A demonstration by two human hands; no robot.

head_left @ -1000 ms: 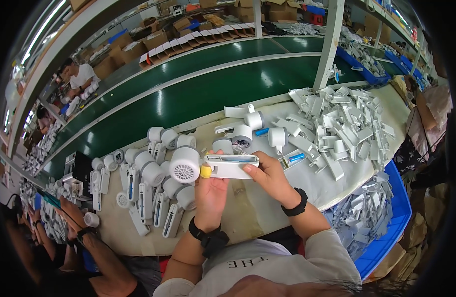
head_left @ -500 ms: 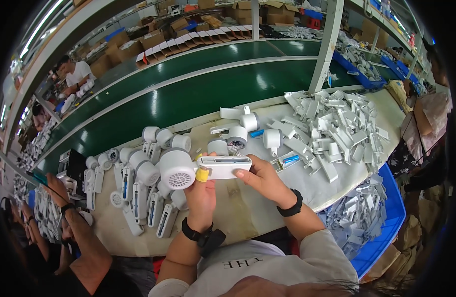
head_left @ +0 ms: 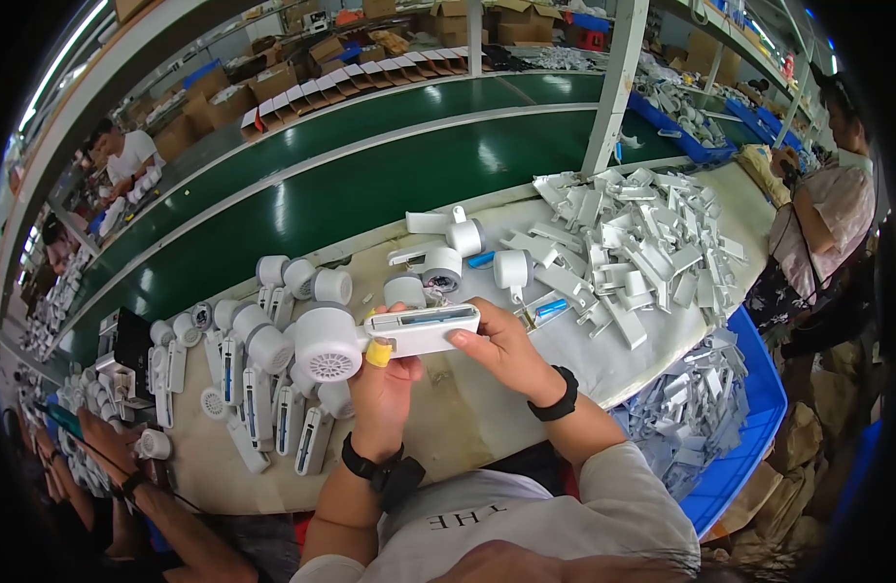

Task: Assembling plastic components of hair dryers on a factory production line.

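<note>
- White cloth, the person's shirt (head_left: 565, 525), is nearest, at the bottom.
- Both wrists wear black bands (head_left: 555, 394).
- The left hand (head_left: 382, 396) is under the fan's neck, its fingers curled and pinching it; a yellow wrap (head_left: 378, 352) is on one finger.
- The right hand (head_left: 511, 358) pinches the end of the handle, thumb on the near side.
- The white fan (head_left: 409, 340) is up over the table (head_left: 467, 418), between the hands. It is long from left to right. Its round head is at the left, and its handle points right, with that end a bit higher. The head's holes face down, toward the person. The handle's long slot faces up.
- A blue bin (head_left: 764, 413) full of bits is on the right.
- On the left, more fans (head_left: 268, 348) lie close together.
- On the right, past the hands, is a big pile of white parts (head_left: 637, 243).
- Behind the table is a shiny green belt (head_left: 351, 185).
- Farther back, open boxes (head_left: 351, 83) stand in a row.
</note>
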